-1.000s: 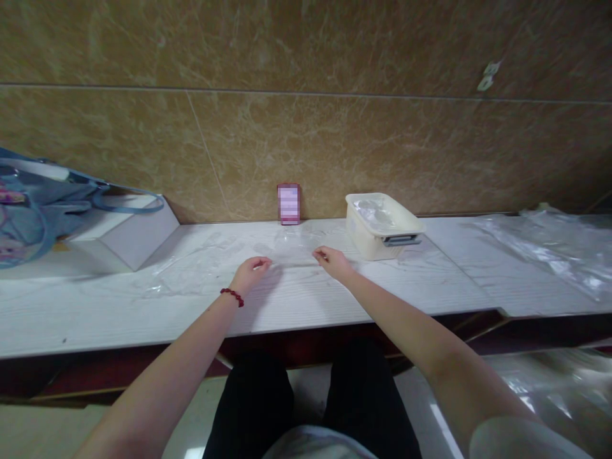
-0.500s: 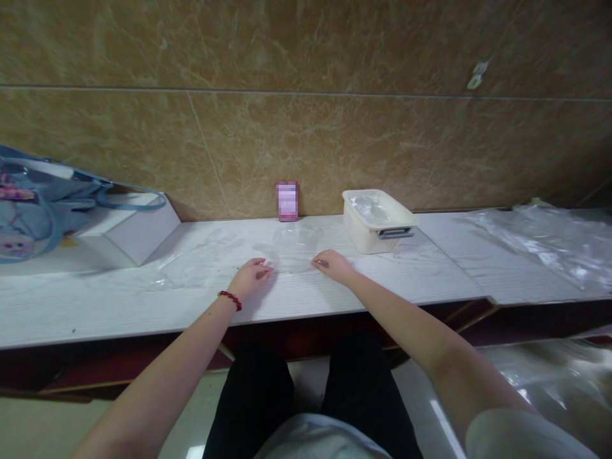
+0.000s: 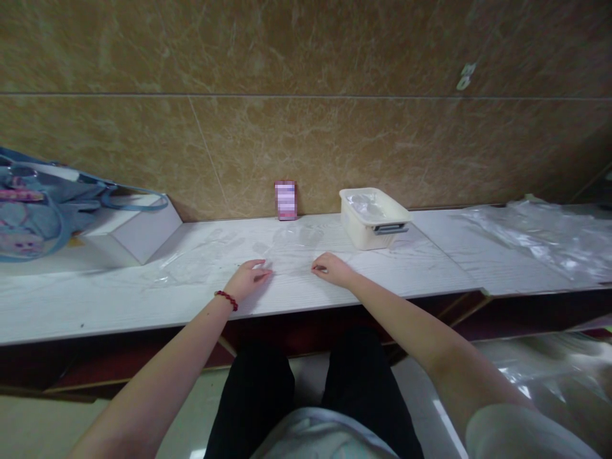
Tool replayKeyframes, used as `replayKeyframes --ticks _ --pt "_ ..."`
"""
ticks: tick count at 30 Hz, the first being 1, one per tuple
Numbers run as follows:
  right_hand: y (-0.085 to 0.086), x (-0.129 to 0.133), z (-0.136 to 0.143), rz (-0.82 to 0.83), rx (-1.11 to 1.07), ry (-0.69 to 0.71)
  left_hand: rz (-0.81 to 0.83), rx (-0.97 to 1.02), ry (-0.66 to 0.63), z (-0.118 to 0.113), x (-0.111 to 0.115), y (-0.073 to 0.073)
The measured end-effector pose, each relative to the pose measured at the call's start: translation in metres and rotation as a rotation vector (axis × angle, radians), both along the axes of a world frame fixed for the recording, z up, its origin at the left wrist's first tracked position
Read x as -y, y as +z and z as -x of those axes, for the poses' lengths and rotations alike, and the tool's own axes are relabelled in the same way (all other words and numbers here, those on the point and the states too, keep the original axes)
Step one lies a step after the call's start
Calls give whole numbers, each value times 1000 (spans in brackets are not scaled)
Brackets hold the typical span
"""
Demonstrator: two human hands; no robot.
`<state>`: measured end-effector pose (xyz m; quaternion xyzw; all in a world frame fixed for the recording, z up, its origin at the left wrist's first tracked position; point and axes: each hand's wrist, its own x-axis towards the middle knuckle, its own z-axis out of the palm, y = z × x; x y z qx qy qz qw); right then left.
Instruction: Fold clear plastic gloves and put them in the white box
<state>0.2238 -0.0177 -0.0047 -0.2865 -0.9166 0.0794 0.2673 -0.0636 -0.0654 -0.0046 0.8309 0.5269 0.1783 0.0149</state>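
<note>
My left hand, a red beaded bracelet at its wrist, pinches a near corner of a thin clear plastic bag. On the opposite side my right hand is closed in a pinch at the bag's other near corner. Between the two hands the bag lies almost flat on the white wood-grain counter, its outline faint. More clear plastic lies flat to the left of my left hand. Beyond my right hand stands a cream plastic basket with clear plastic inside.
A phone leans against the brown marbled wall. At the left sit a white box and a blue bag. A heap of clear plastic covers part of the counter at the right.
My hands keep almost the same pinch and place at the plastic's near edge. The view has shifted slightly; nothing has been let go.
</note>
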Motion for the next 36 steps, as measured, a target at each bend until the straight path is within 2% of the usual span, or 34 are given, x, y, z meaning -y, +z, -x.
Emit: replayKeyframes --ticks 13,20,24,29,36 --pt "3 9 -5 -43 59 92 -119 -153 -161 7 7 1" --pt "6 13 -8 -32 70 104 -8 -154 -269 2 20 18" --pt "10 14 -9 -21 99 96 54 -119 -186 0 16 30" --pt "15 10 -7 -7 105 117 38 -64 -44 -10 1 34" --pt "20 6 -4 -17 117 167 -6 -59 -61 -46 -17 29"
